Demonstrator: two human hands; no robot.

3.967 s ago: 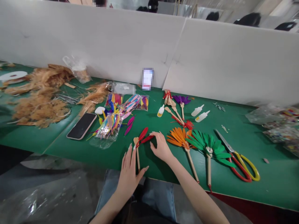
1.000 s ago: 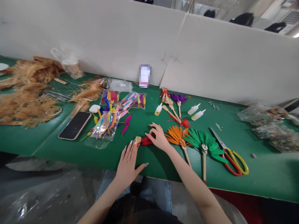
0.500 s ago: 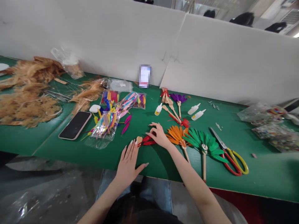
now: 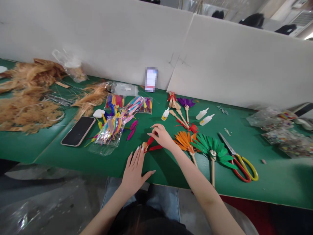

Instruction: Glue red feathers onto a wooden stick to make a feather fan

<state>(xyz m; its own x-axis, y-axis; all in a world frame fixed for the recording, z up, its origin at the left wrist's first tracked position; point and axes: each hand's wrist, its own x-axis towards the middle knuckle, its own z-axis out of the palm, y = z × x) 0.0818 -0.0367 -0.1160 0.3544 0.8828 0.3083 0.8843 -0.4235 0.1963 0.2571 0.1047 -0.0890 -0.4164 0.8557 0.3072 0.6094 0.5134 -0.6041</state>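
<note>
My left hand lies flat on the green table, fingers stretched and thumb spread out. Its fingertips rest at the edge of a small wooden spoon; any handle is hidden beneath the hand. Just right of it, my right hand is closed in a pinch on a red feather, whose lower end meets the spoon head. Another red feather extends rightward from the spoon, below the pinching fingers. Beyond my right wrist lie an orange feather fan and a green feather fan on wooden handles.
Scissors lie at the right, with glue bottles farther back. Bagged feathers, two magenta feathers and a dark phone are on the left. A lit phone leans against the white partition.
My right hand has shifted slightly left and upward, lifting one red feather away from the other and angling it up. My left hand stays in place.
</note>
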